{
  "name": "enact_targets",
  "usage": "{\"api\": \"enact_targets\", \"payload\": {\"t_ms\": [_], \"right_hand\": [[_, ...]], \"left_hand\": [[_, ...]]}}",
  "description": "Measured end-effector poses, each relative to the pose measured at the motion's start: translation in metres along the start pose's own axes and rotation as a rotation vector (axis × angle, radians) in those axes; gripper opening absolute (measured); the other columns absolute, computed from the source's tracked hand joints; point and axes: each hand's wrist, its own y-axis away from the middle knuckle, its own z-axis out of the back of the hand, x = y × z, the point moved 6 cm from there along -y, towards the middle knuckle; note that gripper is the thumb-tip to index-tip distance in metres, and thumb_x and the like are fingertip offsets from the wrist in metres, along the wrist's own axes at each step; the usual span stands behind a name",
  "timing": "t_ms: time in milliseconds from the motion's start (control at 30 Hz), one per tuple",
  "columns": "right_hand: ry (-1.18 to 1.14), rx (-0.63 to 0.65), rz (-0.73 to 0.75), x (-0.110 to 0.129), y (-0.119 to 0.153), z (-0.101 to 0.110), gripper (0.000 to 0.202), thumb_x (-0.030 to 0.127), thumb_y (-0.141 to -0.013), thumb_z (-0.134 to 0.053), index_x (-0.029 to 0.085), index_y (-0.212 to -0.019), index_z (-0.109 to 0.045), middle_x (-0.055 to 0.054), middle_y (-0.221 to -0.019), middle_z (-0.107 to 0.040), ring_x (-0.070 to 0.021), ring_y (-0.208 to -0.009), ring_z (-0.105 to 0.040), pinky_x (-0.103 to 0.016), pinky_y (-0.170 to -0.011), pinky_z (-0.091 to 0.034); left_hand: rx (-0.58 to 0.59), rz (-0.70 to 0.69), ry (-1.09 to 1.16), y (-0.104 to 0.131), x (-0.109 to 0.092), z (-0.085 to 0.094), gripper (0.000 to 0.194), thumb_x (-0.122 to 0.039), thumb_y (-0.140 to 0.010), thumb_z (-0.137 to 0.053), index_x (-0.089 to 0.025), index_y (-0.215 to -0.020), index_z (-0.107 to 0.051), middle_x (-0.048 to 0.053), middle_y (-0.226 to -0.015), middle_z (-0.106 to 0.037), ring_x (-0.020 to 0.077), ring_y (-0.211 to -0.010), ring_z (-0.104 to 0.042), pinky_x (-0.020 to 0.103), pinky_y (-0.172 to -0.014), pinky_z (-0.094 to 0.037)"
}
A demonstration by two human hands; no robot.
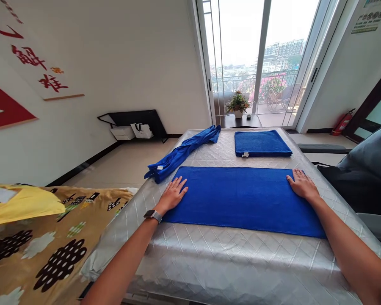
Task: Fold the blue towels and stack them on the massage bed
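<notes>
Hands flat on blue towel, mattress beneath

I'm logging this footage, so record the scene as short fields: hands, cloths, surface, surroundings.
Left hand: the left hand, fingers spread, on the left end of a flat, rectangular blue cloth
Right hand: the right hand, spread near its right end
Beyond, right: neatly folded blue cloth stack
Beyond, left: long, crumpled blue cloth
Surface: shiny silver quilted cover
Background: white-potted leafy plant before glass doors
</notes>
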Motion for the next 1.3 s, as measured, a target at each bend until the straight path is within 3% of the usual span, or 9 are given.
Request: {"api": "enact_targets", "payload": {"t_ms": [233, 333, 433, 633, 700, 767, 900, 1167, 1300], "right_hand": [[0.04, 0.003, -0.014, -0.005, -0.001, 0.001, 0.077, 0.051, -0.104, -0.013, 0.003, -0.163, -0.026, -0.014, -0.17, -0.024, -0.0267, -0.157, -0.02, -0.048, -0.129, -0.016], [0.122, -0.04, -0.011, 0.025, 0.01, 0.018, 0.068, 0.037, -0.104, -0.018, 0.001, -0.159, -0.033, -0.017, -0.168, -0.028, -0.0294, -0.156, -0.023, -0.051, -0.128, -0.015], [0.141, -0.072, 0.095, 0.105, 0.036, 0.032, 0.065, 0.03, -0.103, -0.019, 0.0, -0.158, -0.036, -0.018, -0.166, -0.032, -0.0296, -0.156, -0.024, -0.049, -0.128, -0.015], [-0.103, 0.042, 0.537, 0.32, 0.126, 0.022, 0.077, 0.055, -0.105, -0.019, 0.007, -0.164, -0.023, -0.012, -0.17, -0.017, -0.0232, -0.159, -0.014, -0.043, -0.129, -0.01], [-0.172, 0.101, 0.603, 0.356, 0.151, 0.013, 0.08, 0.059, -0.104, -0.018, 0.006, -0.164, -0.023, -0.013, -0.17, -0.015, -0.0243, -0.159, -0.013, -0.045, -0.129, -0.011], [-0.218, 0.142, 0.652, 0.366, 0.167, 0.005, 0.082, 0.062, -0.103, -0.019, 0.008, -0.164, -0.023, -0.013, -0.17, -0.014, -0.0262, -0.159, -0.012, -0.047, -0.129, -0.011], [-0.215, 0.135, 0.631, 0.312, 0.174, 0.0, 0.083, 0.067, -0.102, -0.019, 0.012, -0.165, -0.023, -0.012, -0.17, -0.014, -0.027, -0.159, -0.012, -0.049, -0.129, -0.01], [0.036, 0.059, 0.148, 0.055, 0.145, -0.001, 0.084, 0.065, -0.1, -0.016, 0.013, -0.165, -0.021, -0.008, -0.172, -0.017, -0.0243, -0.159, -0.012, -0.047, -0.13, -0.012], [0.08, 0.056, 0.034, -0.039, 0.141, -0.004, 0.084, 0.059, -0.098, -0.015, 0.007, -0.164, -0.021, -0.011, -0.171, -0.019, -0.0252, -0.159, -0.015, -0.049, -0.129, -0.017]], "left_hand": [[0.021, 0.078, 0.032, 0.026, -0.004, 0.003, 0.061, -0.054, -0.107, -0.028, -0.026, -0.161, -0.035, 0.007, -0.17, -0.027, 0.0254, -0.157, -0.022, 0.049, -0.129, -0.016], [0.009, 0.079, 0.056, 0.024, -0.007, 0.005, 0.061, -0.053, -0.107, -0.028, -0.025, -0.16, -0.038, 0.007, -0.169, -0.029, 0.0251, -0.157, -0.024, 0.049, -0.129, -0.016], [-0.002, 0.073, 0.066, 0.023, -0.007, 0.005, 0.061, -0.054, -0.107, -0.03, -0.026, -0.16, -0.039, 0.007, -0.168, -0.03, 0.0257, -0.157, -0.025, 0.049, -0.129, -0.017], [-0.003, 0.064, 0.055, 0.025, -0.009, 0.009, 0.061, -0.052, -0.107, -0.03, -0.024, -0.16, -0.039, 0.007, -0.168, -0.032, 0.026, -0.156, -0.026, 0.048, -0.128, -0.02], [-0.001, 0.064, 0.044, 0.025, -0.009, 0.009, 0.06, -0.051, -0.107, -0.03, -0.024, -0.16, -0.039, 0.007, -0.168, -0.031, 0.0258, -0.156, -0.027, 0.048, -0.128, -0.02], [-0.006, 0.064, 0.03, 0.024, -0.009, 0.009, 0.059, -0.05, -0.106, -0.031, -0.025, -0.16, -0.039, 0.007, -0.168, -0.031, 0.0262, -0.156, -0.027, 0.048, -0.128, -0.02], [-0.033, 0.045, 0.02, 0.023, -0.006, 0.006, 0.059, -0.049, -0.106, -0.032, -0.025, -0.159, -0.04, 0.007, -0.167, -0.033, 0.0271, -0.155, -0.029, 0.05, -0.128, -0.022], [-0.014, 0.038, 0.009, 0.02, -0.001, 0.001, 0.061, -0.052, -0.106, -0.029, -0.026, -0.16, -0.038, 0.006, -0.168, -0.032, 0.0261, -0.156, -0.027, 0.048, -0.128, -0.02], [0.002, 0.057, 0.012, 0.021, 0.002, -0.001, 0.061, -0.053, -0.106, -0.029, -0.028, -0.161, -0.036, 0.006, -0.169, -0.029, 0.0258, -0.157, -0.025, 0.049, -0.128, -0.019]]}}
